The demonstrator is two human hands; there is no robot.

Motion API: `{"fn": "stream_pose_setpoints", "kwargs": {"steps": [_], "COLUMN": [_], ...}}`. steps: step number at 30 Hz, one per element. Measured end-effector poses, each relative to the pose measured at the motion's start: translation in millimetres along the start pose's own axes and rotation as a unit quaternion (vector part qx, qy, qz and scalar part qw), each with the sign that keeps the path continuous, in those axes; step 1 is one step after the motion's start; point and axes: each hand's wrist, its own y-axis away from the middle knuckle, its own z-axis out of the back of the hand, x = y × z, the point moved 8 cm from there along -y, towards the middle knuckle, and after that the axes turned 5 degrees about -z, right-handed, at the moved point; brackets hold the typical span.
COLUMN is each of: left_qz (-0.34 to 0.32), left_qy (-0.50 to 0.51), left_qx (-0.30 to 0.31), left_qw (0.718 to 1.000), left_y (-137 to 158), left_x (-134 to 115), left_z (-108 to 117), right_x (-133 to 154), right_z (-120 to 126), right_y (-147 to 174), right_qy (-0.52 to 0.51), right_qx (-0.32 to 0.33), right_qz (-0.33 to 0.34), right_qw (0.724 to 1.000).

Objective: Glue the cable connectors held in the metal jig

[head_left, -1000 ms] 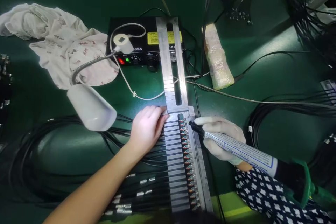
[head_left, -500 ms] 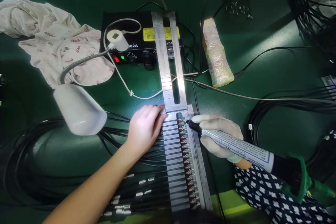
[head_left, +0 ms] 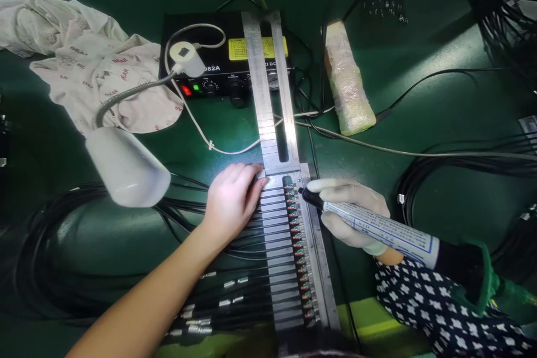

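Note:
My left hand [head_left: 230, 196], bare, is closed, with thumb and forefinger pinched at the left edge of a slotted metal fixture [head_left: 279, 257]. Black cables [head_left: 247, 216] lie side by side in its slots, their stripped ends and small connectors [head_left: 300, 238] in a row along the right side. My right hand [head_left: 354, 215], in a white glove, grips a glue syringe [head_left: 384, 232] with a printed white barrel and a green cap at its rear. Its black tip points left, at the connectors nearest the far end; whether it touches them I cannot tell.
A lamp [head_left: 128, 166] on a flexible neck stands left. Behind are a black dispenser box [head_left: 188, 39] and a slotted metal bar [head_left: 257, 84] reaching over it. A printed cloth [head_left: 113, 78], a wrapped block [head_left: 348, 81] and coiled cables [head_left: 406, 196] lie around.
The whole view has shifted slightly, with most things a little higher in the picture. Both hands keep the same hold, and the syringe tip stays near the far connectors.

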Motion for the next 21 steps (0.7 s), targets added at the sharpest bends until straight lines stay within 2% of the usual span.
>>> {"fn": "stream_pose_setpoints", "kwargs": {"steps": [12, 21], "left_qz": [0.005, 0.003], "left_qy": [0.006, 0.002], "left_qx": [-0.001, 0.002], "left_qw": [1.000, 1.000], "left_y": [0.4, -0.5], "left_x": [0.3, 0.4], "left_z": [1.4, 0.6], "right_x": [4.4, 4.5], "right_z": [0.4, -0.1], "right_y": [0.3, -1.4], "right_qy": [-0.003, -0.008], "right_qx": [-0.002, 0.007], "right_qz": [0.017, 0.004], "right_qw": [1.000, 1.000]}}
